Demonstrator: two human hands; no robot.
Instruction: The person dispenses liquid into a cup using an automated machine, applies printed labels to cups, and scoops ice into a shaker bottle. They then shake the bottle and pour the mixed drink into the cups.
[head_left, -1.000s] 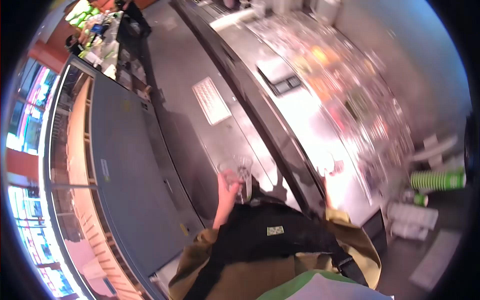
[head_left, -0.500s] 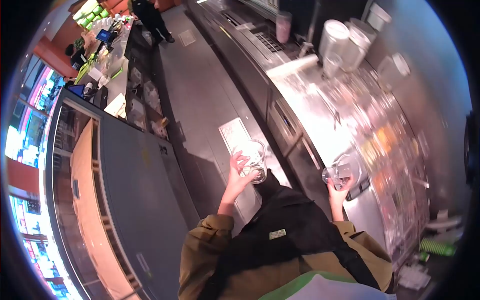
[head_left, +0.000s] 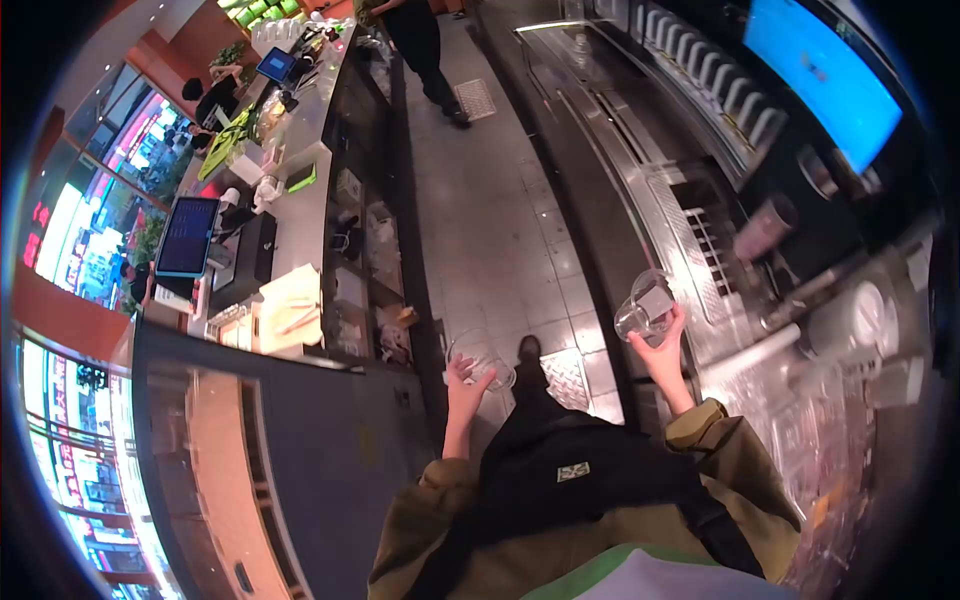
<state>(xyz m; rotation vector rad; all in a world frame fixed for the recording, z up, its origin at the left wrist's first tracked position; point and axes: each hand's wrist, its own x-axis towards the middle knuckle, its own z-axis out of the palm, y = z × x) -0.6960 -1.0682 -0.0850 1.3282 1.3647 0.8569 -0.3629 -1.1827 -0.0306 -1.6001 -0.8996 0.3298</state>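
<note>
My left hand (head_left: 465,385) is out in front of my apron, fingers curled round a clear cup (head_left: 492,358) with a wide round rim. The cup is see-through against the floor, so its outline is faint. To the right, my right hand (head_left: 662,345) grips a second clear cup (head_left: 637,312) near the edge of the steel counter (head_left: 715,310). A pale patch shows on or through that cup's side. I cannot make out any contents in either one.
A tiled aisle (head_left: 490,230) runs ahead, with a person in dark clothes (head_left: 415,50) standing in it. On the left are a grey cabinet (head_left: 330,440) and a counter with a screen (head_left: 188,235). A pink tumbler (head_left: 765,228) and a large blue display (head_left: 825,75) are on the right.
My view has swung rightward off the steel worktop and I have moved forward along the aisle. Both hands still hold their cups; the right one now appears higher and the left one lower.
</note>
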